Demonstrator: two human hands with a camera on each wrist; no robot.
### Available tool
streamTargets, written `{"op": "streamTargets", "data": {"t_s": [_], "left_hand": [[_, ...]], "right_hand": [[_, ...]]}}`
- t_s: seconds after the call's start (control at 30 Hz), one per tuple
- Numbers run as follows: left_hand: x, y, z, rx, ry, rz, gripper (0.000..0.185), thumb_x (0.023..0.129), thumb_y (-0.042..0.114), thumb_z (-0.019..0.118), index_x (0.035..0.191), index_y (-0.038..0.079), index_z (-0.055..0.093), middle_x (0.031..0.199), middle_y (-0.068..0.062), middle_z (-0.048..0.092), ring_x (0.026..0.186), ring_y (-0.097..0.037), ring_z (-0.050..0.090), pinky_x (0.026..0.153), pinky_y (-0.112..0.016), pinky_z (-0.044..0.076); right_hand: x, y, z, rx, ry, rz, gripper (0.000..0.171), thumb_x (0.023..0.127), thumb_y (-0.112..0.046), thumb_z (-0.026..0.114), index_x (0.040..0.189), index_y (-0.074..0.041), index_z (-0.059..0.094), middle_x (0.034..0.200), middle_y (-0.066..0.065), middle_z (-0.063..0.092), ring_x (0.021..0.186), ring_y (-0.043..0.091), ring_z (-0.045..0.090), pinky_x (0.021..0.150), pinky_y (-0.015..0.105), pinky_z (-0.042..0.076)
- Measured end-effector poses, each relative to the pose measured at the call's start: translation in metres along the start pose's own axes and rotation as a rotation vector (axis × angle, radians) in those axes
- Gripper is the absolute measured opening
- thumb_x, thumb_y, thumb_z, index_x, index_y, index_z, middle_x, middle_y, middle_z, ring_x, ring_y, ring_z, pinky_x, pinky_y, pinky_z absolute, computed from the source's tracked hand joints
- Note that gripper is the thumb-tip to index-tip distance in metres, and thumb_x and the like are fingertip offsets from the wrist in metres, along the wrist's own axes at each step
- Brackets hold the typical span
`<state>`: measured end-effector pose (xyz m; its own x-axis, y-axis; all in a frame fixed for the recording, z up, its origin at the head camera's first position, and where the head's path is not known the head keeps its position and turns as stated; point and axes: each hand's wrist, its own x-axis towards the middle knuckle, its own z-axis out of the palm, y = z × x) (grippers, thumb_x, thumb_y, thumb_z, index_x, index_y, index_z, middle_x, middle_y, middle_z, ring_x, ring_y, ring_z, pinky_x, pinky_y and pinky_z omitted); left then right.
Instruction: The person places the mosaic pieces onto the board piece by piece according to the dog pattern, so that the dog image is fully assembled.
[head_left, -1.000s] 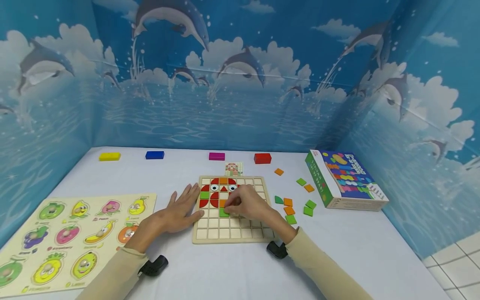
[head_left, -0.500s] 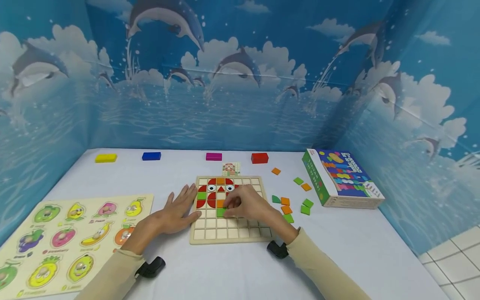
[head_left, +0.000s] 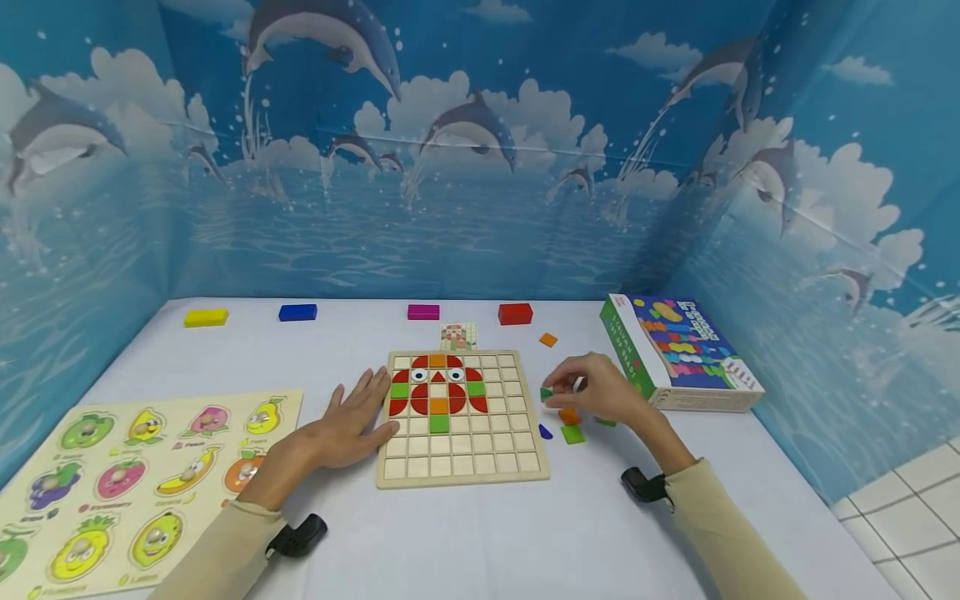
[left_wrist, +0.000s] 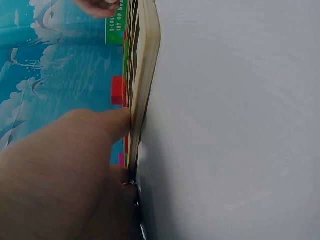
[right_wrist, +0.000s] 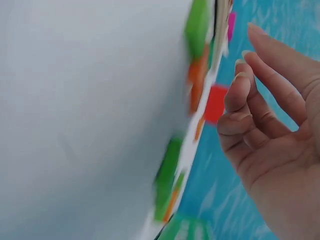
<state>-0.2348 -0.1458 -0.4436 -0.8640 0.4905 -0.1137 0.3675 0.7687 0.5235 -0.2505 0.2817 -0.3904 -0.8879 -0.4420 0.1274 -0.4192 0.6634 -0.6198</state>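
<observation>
The left hand (head_left: pixel 347 423) is being laid flat with its fingers (head_left: pixel 372 392) spread and straight, the forearm being stretched forward in a beige sleeve. The right hand (head_left: pixel 600 392) is being held out further right, fingers loosely bent; no grip is being shown.

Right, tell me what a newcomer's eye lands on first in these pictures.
First, the wooden grid board at the table's middle, its upper rows filled with a red, orange and green figure with two eyes. The left hand lies flat against its left edge, while the right hand reaches among the loose tiles to its right. Behind, dolphin wallpaper wraps everything.
</observation>
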Motion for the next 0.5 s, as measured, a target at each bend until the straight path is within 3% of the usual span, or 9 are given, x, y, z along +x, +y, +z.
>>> {"op": "streamTargets", "data": {"t_s": [0.2, 0.5], "left_hand": [[-0.001, -0.001, -0.001, -0.005, 0.000, -0.011, 0.089, 0.109, 0.045, 0.057, 0.173, 0.006, 0.009, 0.182, -0.014, 0.004, 0.168, -0.036, -0.004, 0.130, -0.065, -0.008], [0.000, 0.001, -0.001, -0.012, -0.002, 0.002, 0.089, 0.110, 0.046, 0.056, 0.173, 0.005, 0.009, 0.182, -0.013, 0.004, 0.168, -0.036, -0.004, 0.130, -0.065, -0.009]], "right_hand": [[-0.007, 0.018, -0.009, -0.049, 0.005, 0.051, 0.025, 0.087, -0.012, 0.092, 0.109, -0.001, 0.083, 0.091, 0.002, 0.076, 0.080, 0.018, 0.062, 0.069, 0.023, 0.053], [-0.007, 0.021, -0.013, -0.049, -0.049, 0.115, 0.018, 0.090, -0.007, 0.088, 0.107, -0.001, 0.084, 0.093, 0.003, 0.075, 0.082, 0.020, 0.059, 0.068, 0.022, 0.049]]}}
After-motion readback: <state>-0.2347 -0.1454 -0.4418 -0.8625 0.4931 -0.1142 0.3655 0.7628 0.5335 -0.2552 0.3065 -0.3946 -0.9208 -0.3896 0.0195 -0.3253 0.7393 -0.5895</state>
